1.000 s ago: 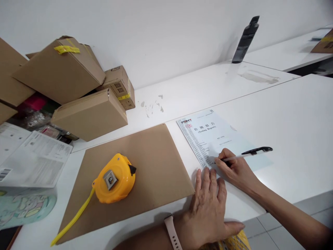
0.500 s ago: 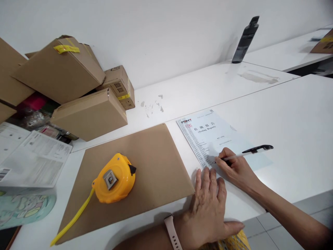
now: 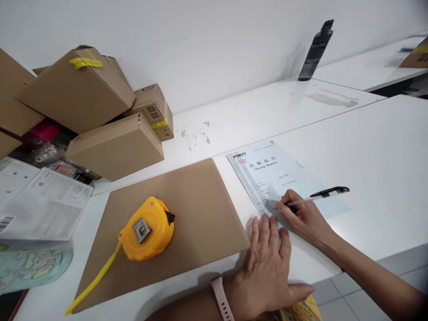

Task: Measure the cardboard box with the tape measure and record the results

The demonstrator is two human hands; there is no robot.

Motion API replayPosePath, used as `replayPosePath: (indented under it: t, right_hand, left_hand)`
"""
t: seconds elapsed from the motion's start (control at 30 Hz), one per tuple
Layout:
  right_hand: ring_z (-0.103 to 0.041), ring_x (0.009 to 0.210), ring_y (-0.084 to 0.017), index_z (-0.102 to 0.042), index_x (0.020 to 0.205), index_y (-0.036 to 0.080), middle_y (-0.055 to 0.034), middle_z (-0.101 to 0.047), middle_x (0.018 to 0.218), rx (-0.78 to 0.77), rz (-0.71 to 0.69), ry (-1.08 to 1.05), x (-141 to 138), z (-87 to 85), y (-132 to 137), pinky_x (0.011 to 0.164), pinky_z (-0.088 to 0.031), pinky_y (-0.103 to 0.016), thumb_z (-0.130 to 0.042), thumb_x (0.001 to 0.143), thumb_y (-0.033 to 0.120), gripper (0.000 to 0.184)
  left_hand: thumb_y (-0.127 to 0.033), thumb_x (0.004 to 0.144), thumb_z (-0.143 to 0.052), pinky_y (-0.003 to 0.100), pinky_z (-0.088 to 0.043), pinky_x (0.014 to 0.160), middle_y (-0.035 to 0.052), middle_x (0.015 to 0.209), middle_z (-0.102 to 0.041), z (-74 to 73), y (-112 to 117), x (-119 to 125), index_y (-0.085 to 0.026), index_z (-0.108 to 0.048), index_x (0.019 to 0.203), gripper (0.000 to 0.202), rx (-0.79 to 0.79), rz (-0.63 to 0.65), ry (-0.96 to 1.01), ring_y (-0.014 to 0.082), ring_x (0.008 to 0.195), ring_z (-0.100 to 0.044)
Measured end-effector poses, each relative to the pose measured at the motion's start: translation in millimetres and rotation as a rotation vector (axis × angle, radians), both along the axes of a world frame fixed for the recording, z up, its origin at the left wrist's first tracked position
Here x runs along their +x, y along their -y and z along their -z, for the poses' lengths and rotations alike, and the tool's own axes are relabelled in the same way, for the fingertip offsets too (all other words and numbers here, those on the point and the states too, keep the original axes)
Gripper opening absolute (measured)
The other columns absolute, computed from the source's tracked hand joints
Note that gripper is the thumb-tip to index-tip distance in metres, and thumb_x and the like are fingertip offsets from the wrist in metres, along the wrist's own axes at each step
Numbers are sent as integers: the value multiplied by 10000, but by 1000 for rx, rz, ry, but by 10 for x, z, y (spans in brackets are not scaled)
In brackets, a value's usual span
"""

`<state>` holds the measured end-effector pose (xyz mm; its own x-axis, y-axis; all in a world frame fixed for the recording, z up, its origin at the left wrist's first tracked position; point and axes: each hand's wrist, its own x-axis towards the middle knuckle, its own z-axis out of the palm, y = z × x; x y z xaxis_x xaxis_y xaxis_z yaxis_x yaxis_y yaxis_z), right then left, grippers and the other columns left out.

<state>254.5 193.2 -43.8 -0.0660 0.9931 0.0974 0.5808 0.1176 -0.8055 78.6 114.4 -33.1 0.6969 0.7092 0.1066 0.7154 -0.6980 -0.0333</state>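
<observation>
My right hand (image 3: 302, 216) is closed round a pen (image 3: 317, 196) with a black cap, its tip resting on a pale blue printed report sheet (image 3: 277, 176) on the white table. My left hand (image 3: 267, 267), with a pink watch strap at the wrist, lies flat with fingers stretched out on the table at the sheet's near corner, beside a brown envelope (image 3: 187, 218). A yellow tape measure (image 3: 147, 228) sits on the envelope, its yellow tape trailing toward the near left.
Several cardboard boxes (image 3: 96, 120) are stacked at the back left against the white wall. Printed papers (image 3: 43, 205) and a patterned item (image 3: 30, 265) lie at the left edge. A dark bottle-like object (image 3: 316, 51) leans at the wall further back.
The pen's capped end has wobbled slightly in my right hand. Nothing else has moved.
</observation>
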Motion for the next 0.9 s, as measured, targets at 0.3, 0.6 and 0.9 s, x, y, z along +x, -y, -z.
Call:
replayPosePath:
  t: [0.3,0.6,0.9]
  right_hand:
    - [-370,482,-131,-468,676,260,46,-435,534,8,5,-2,5,13,5,465,-301,-291,-553,911,360,269]
    - [-673,955,-267,-632,1204,264,-97,-716,1152,224,100,177,278,140,-119,708,-533,-361,-478,961,244,288]
    - [-676,1060,-308,-525,1471,202,-110,-750,1212,400,175,539,419,484,-309,788,-555,-418,-390,834,7,679]
  left_hand:
    - [-781,966,-159,542,-237,1239,275,1555,-471,-5,-8,-12,-13,-407,1501,969,5,3,0,398,1510,-361]
    - [-777,969,-243,550,-306,1220,295,1588,-406,4,8,-44,-15,-390,1515,948,-8,-1,66,415,1516,-336]
    - [-535,937,-604,484,-311,1250,117,1405,-665,-161,274,-71,-178,-604,1325,527,256,74,565,302,1438,-488]
